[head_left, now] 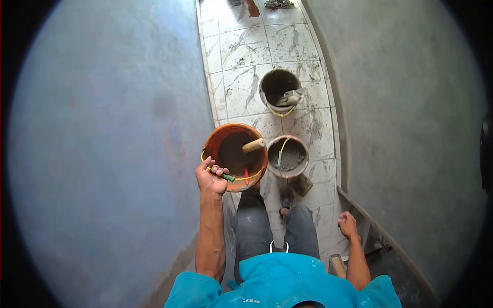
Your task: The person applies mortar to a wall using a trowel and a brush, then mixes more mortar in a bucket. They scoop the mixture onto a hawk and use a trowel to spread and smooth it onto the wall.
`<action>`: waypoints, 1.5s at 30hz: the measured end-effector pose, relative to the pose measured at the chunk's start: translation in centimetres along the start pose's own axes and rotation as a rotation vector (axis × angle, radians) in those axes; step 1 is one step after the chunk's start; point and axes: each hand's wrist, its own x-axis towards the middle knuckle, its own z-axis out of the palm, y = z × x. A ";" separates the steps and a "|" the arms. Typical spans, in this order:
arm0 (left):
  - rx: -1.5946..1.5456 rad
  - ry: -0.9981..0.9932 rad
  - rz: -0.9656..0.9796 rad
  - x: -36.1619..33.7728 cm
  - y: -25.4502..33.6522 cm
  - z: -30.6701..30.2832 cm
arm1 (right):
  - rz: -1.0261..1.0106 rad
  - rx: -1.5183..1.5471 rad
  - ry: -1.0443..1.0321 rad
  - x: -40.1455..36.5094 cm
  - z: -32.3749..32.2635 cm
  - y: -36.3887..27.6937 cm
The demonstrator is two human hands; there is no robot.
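My left hand (211, 176) is wrapped around the yellow wire handle of an orange bucket (208, 138), beside its green grip (228, 177). Inside the bucket is a dark grey mix, with a thick wooden tool handle (253, 146) poking over the rim and a slim red object (246, 176) near the front. A paler bucket (306, 165) stands on the floor just right of it, holding lumpy grey mortar (295, 158). My right hand (347, 225) hangs at my right side with fingers loosely bent and apart, holding nothing.
Farther along the tiled floor (241, 46) stands another bucket (263, 97) with a mortar-smeared tool (291, 97) across its rim. Another person's hand (252, 9) shows at the top. Walls run along both sides, and a wooden piece (337, 266) lies by my right arm.
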 end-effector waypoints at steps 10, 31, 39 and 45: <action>-0.201 0.149 -0.073 31.5 -0.2 10.4 | -0.256 -0.095 -0.037 40.2 10.0 -32.7; 0.059 0.201 0.016 44.0 -1.6 13.1 | -0.063 0.024 -0.277 52.8 8.7 -31.1; 0.504 0.113 -0.512 39.1 -16.5 10.4 | 0.385 0.898 -0.384 39.3 12.6 -23.1; 0.815 -0.003 -0.047 53.2 -25.8 11.3 | 0.279 0.839 -0.484 30.4 16.1 -13.7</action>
